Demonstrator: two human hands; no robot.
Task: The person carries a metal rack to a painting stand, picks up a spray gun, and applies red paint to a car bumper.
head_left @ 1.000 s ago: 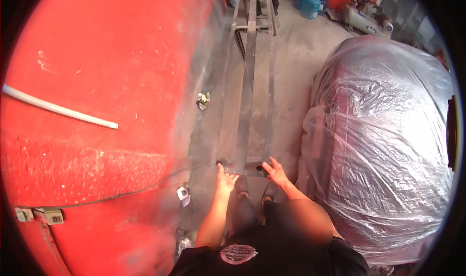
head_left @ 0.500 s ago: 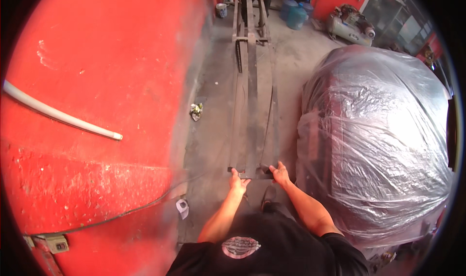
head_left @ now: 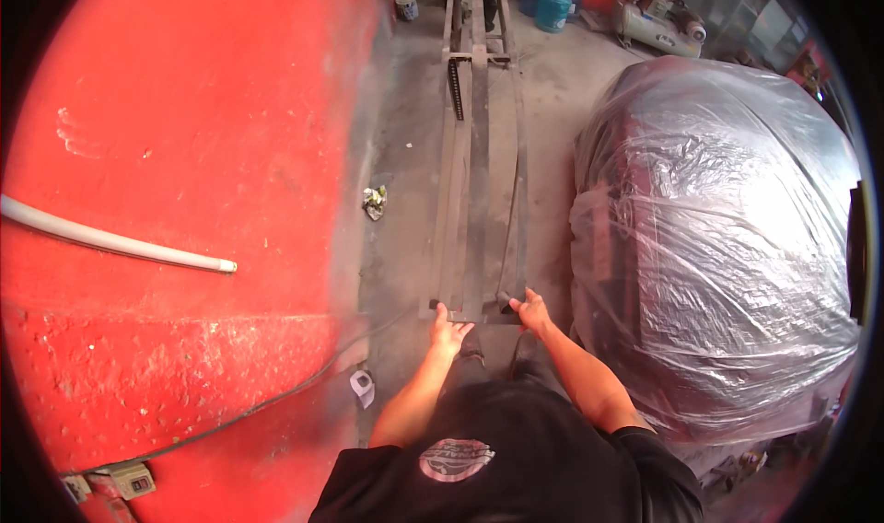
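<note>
Rusty long metal frame (head_left: 476, 155), left hand (head_left: 448, 327), right hand (head_left: 532, 311) gripping its end

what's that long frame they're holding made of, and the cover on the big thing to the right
Long frame: looks like steel bars, dull grey-brown, unpainted, perhaps rusty. Both the left hand and right hand grip its near end. Cover: thin clear plastic sheeting, glossy and wrinkled, with dark shapes showing through.

Both my bare forearms reach forward and down from my chest, elbows slightly bent. My left hand (head_left: 448, 328) curls its fingers over in a closed grasp, knuckles up. My right hand (head_left: 532, 311) sits beside it at similar height, thumb inward, apparently clasped too, though distortion blurs the fingers.
</note>
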